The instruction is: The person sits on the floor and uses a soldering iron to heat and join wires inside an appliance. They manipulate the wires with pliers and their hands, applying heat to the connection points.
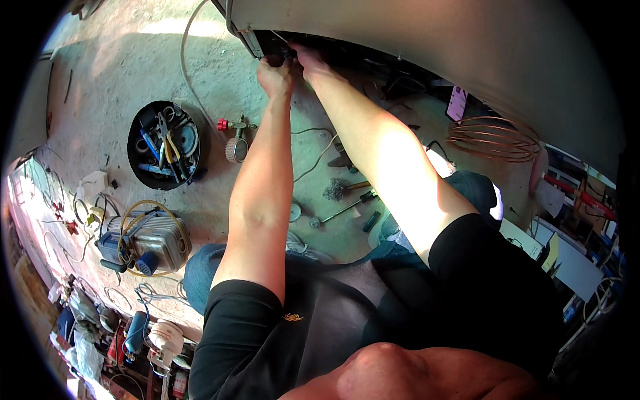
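Both my arms stretch forward to the dark opening under a large pale metal cabinet [433, 40]. My left hand [274, 77] is closed at the opening's left end, beside a metal bracket [254, 44]. Close by on its right, my right hand [311, 63] reaches further into the shadow, its fingers closed too. Between the two hands sits a small dark part [290, 55], its kind too shaded to tell. A thin light tube or rod [279, 37] slants down toward it. The fingertips of both hands are mostly lost in the dark.
On the concrete floor stand a black tub [133, 157] of pliers and other tools, a gauge [236, 150] with a red-knobbed valve, and a motor-driven pump [150, 240]. A wire brush [339, 189] lies near my knees. Coiled copper tube [493, 139] is at right, a hose [184, 60] at left.
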Demonstrator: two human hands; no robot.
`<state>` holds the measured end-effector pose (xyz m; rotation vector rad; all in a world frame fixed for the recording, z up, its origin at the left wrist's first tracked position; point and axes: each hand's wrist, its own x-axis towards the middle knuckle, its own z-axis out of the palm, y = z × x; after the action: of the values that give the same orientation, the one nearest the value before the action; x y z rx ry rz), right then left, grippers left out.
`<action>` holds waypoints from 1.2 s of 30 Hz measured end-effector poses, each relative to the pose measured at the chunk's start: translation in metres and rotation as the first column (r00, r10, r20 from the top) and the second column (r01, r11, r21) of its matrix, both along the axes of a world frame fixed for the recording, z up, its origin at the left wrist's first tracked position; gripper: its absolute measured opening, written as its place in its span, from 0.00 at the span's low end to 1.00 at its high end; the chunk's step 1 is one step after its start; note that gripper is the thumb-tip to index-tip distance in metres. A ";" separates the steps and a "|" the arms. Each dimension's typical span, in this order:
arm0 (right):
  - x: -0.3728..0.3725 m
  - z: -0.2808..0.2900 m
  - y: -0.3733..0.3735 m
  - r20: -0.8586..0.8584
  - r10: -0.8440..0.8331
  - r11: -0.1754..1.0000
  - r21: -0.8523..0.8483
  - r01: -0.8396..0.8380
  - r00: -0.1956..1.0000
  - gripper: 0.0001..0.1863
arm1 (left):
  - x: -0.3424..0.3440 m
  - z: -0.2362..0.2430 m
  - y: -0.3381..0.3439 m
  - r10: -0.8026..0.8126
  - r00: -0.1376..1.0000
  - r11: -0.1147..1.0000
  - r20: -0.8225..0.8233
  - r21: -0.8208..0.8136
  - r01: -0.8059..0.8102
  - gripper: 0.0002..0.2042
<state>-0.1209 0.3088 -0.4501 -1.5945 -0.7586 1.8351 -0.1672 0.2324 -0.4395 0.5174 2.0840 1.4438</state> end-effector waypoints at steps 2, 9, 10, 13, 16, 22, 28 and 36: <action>-0.009 0.008 -0.002 -0.034 0.015 1.000 -0.006 -0.015 0.999 0.12 | -0.009 -0.018 0.001 0.082 0.996 0.997 -0.022 0.001 -0.082 0.08; -0.004 0.015 -0.001 0.031 0.084 0.989 -0.126 -0.080 0.996 0.13 | -0.026 -0.026 0.001 -0.095 0.467 0.979 0.879 0.167 -0.116 0.09; -0.004 0.016 -0.001 0.045 0.099 0.990 -0.109 -0.093 0.994 0.13 | -0.027 -0.027 0.002 -0.087 0.440 0.981 0.894 0.155 -0.120 0.09; -0.004 0.015 -0.002 0.025 0.092 0.993 -0.081 -0.090 0.995 0.13 | -0.027 -0.026 0.003 -0.045 0.437 0.981 0.898 0.122 -0.149 0.07; -0.006 0.010 -0.003 0.008 0.036 0.999 -0.040 -0.036 0.999 0.13 | -0.020 -0.021 0.002 0.020 0.543 0.973 0.840 0.109 -0.205 0.05; -0.005 -0.013 0.006 0.016 0.042 0.999 -0.006 -0.042 0.999 0.13 | -0.012 -0.014 0.008 0.093 0.633 0.970 0.769 0.074 -0.233 0.06; -0.006 -0.033 0.010 0.003 0.032 0.999 0.030 -0.032 0.999 0.13 | -0.017 -0.017 0.004 0.044 0.559 0.967 0.828 0.105 -0.231 0.07; -0.012 -0.044 0.015 0.023 0.003 0.991 0.132 -0.006 1.000 0.12 | -0.009 -0.025 0.010 0.122 0.952 0.988 0.282 0.061 -0.145 0.10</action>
<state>-0.1329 0.3242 -0.4936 -1.5319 -0.8759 1.7356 -0.1760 0.2426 -0.4650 0.1910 1.8728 1.5831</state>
